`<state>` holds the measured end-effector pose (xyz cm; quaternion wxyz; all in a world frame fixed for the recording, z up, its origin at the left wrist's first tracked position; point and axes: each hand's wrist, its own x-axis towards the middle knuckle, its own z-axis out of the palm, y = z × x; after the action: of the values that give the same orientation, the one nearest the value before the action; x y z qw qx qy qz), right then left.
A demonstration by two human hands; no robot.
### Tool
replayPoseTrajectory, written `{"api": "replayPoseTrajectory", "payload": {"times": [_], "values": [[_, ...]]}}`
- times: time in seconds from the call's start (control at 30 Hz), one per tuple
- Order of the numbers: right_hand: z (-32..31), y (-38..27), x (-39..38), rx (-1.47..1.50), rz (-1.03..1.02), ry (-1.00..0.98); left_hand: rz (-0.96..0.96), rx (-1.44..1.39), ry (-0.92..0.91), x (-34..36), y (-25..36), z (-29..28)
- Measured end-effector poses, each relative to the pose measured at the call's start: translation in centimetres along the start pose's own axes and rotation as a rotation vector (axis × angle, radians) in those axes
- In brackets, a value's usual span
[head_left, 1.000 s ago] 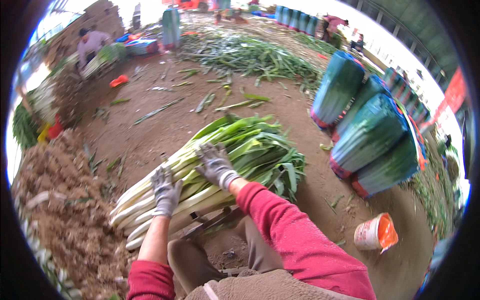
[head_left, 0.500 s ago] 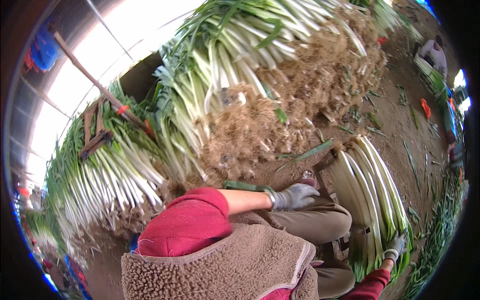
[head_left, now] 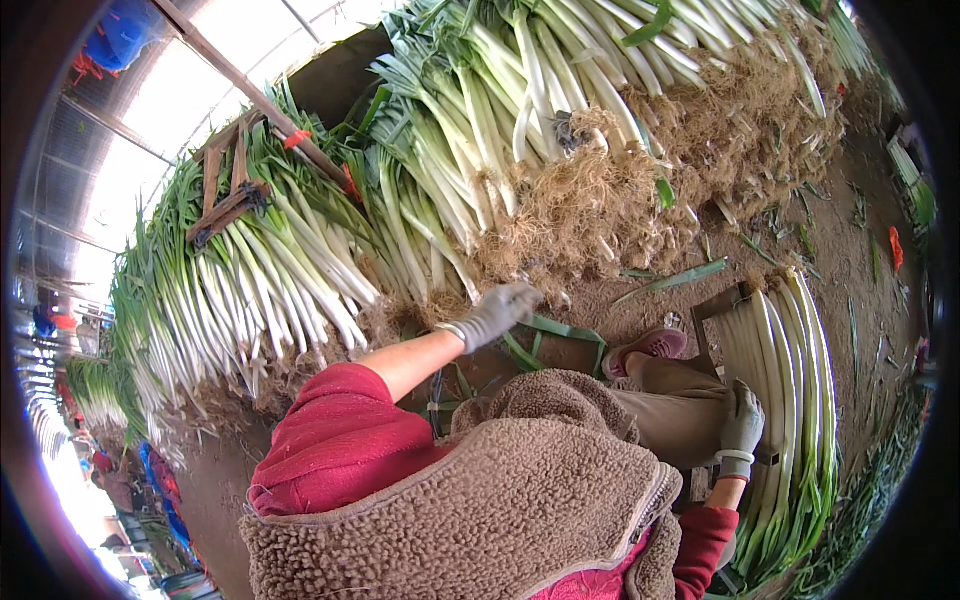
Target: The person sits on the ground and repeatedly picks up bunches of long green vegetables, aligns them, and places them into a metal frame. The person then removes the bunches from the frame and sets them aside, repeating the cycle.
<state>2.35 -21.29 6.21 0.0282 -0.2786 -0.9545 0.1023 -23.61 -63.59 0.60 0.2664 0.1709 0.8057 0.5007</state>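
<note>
My left hand (head_left: pixel 503 314), in a grey work glove, reaches out beside the root ends of a big heap of leeks (head_left: pixel 590 80). Its fingers point forward, slightly blurred, with nothing visible in them. My right hand (head_left: pixel 742 425), gloved too, lies over my bent knee with fingers stretched out, holding nothing. Just right of it, a bundle of trimmed leeks (head_left: pixel 790 400) rests in a low wooden frame (head_left: pixel 715 310), white ends pointing away and green leaves toward me.
More leeks (head_left: pixel 290 290) lean in a row at the left, below a wooden pole (head_left: pixel 235 75). A loose green leaf (head_left: pixel 680 284) and an orange-red scrap (head_left: pixel 895 248) lie on the dirt floor. Cut leaves (head_left: pixel 890 490) pile up at the right. My shoe (head_left: pixel 655 348) is by the frame.
My left hand has moved from my leg out toward the leek heap. My right hand has left the leaf end of the bundle and come onto my knee. The view has turned left.
</note>
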Motion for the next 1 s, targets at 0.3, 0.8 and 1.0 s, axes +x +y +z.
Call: {"api": "replayPoseTrajectory", "payload": {"times": [0.3, 0.8, 1.0], "values": [[-0.1, -0.7, 1.1, -0.026, -0.029, 0.032, 0.237, -0.177, 0.617, 7.9, 6.9, -12.1], [-0.7, -2.6, 1.5, 0.005, 0.021, 0.126, 0.378, 1.415, -0.059, 28.0, 25.0, -8.2], [-0.9, -2.2, 0.9, 0.049, 0.015, 0.128, 0.518, 1.508, -0.054, 29.7, 24.7, -7.3]]}}
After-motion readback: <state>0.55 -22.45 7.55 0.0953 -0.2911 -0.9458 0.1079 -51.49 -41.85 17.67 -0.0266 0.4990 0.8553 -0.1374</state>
